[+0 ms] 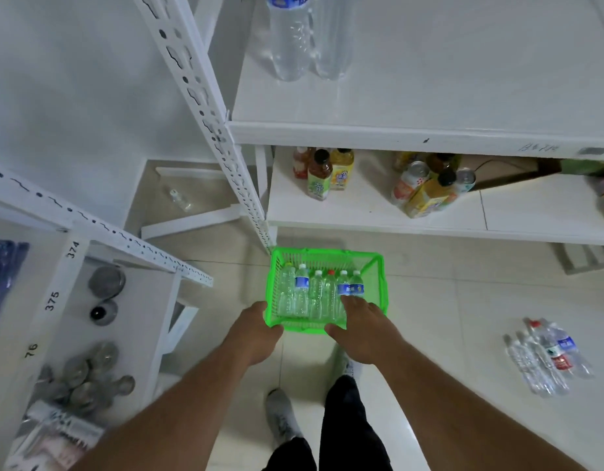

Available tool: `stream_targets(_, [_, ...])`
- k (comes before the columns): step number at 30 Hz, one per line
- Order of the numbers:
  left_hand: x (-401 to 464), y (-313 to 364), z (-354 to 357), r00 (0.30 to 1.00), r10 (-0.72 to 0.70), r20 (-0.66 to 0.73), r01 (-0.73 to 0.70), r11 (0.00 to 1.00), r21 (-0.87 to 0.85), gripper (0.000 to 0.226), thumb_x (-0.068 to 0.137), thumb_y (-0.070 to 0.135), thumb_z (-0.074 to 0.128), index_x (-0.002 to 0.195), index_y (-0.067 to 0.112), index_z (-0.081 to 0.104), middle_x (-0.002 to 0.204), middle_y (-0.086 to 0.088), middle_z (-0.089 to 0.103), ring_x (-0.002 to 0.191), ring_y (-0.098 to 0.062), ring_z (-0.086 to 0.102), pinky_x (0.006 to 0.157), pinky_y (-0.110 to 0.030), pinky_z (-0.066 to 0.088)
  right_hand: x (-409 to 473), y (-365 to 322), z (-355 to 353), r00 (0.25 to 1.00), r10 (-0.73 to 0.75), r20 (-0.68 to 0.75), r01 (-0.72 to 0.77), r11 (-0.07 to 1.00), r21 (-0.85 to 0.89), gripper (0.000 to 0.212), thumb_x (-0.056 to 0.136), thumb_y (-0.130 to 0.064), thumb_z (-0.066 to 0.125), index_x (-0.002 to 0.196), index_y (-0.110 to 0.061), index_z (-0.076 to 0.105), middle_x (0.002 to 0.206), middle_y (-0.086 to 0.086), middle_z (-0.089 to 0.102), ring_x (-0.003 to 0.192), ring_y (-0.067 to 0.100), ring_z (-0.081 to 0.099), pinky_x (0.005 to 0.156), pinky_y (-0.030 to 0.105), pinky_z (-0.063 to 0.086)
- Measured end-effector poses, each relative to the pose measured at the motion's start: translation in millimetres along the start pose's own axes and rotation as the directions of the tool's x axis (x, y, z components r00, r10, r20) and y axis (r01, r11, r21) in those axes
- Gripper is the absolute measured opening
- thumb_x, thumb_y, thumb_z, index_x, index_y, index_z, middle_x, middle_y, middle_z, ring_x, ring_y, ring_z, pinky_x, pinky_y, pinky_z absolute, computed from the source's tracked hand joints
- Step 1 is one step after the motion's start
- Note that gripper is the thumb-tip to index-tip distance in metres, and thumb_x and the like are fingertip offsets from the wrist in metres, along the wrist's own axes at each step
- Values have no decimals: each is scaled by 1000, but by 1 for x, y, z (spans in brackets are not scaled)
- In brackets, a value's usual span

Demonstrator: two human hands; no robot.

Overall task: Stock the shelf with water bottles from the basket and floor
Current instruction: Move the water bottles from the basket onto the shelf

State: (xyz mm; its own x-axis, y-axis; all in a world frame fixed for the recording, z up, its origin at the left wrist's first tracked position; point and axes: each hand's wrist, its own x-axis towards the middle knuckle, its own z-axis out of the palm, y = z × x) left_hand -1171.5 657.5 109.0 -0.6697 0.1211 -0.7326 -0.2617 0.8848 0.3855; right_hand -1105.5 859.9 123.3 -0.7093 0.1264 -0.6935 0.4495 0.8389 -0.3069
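A bright green basket [375, 266] sits on the tiled floor below the white shelf [395, 134], with several clear water bottles [314, 294] lying side by side in it. My left hand [256, 331] grips the basket's near left corner. My right hand [365, 329] reaches over the near rim, its fingers on a blue-labelled bottle [351, 287] at the right of the row. More water bottles [545, 355] lie loose on the floor at the right. Two tall clear bottles [293, 39] stand at the back left of the upper shelf board.
The lower shelf board holds juice bottles [322, 175] and cans [426, 190]. A second white rack [89, 300] with metal tins stands at the left. A small bottle [180, 197] lies on the floor behind the shelf post. My feet and legs [327, 430] are below the basket.
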Motion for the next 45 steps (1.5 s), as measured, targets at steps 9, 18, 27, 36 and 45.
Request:
stream_targets(9, [128, -9, 55, 990, -120, -81, 107, 983, -146, 57, 88, 24, 66, 140, 9, 46, 138, -11, 56, 123, -24, 57, 98, -30, 45, 147, 45, 36, 997, 4, 79, -12, 995, 102, 76, 94, -56, 53, 155, -18, 28, 159, 5, 34, 144, 27, 35, 115, 38, 33])
stream_targets(18, [320, -72, 164, 986, -148, -72, 133, 974, -184, 56, 88, 25, 65, 139, 9, 48, 139, -10, 57, 124, -24, 58, 103, -30, 44, 343, 86, 158, 982, 141, 126, -177, 920, 349, 77, 90, -59, 58, 151, -16, 38, 151, 5, 47, 130, 24, 53, 102, 31, 42])
stream_targets(27, [477, -125, 257, 984, -155, -82, 147, 984, -97, 53, 93, 18, 58, 142, 6, 43, 146, -13, 48, 131, -29, 50, 104, -31, 41, 505, 111, 274, 942, 310, 126, -327, 768, 550, 73, 90, -55, 62, 145, -11, 47, 128, 11, 63, 105, 26, 64, 83, 28, 47])
stream_targets(36, [511, -152, 306, 947, -189, -260, 186, 982, -35, 66, 90, 15, 57, 149, 5, 32, 149, -14, 42, 138, -32, 40, 113, -37, 34, 576, 112, 326, 959, 265, 104, -277, 787, 551, 52, 88, -53, 66, 117, -10, 59, 83, 1, 56, 75, 20, 57, 68, 28, 44])
stream_targets(45, [513, -158, 313, 960, -122, -251, 89, 986, -139, 60, 89, 27, 69, 140, 8, 44, 138, -15, 49, 125, -31, 52, 105, -35, 42, 583, 134, 316, 942, 304, 144, -323, 697, 640, 28, 90, -37, 59, 93, -11, 69, 73, 4, 58, 63, 21, 53, 59, 26, 40])
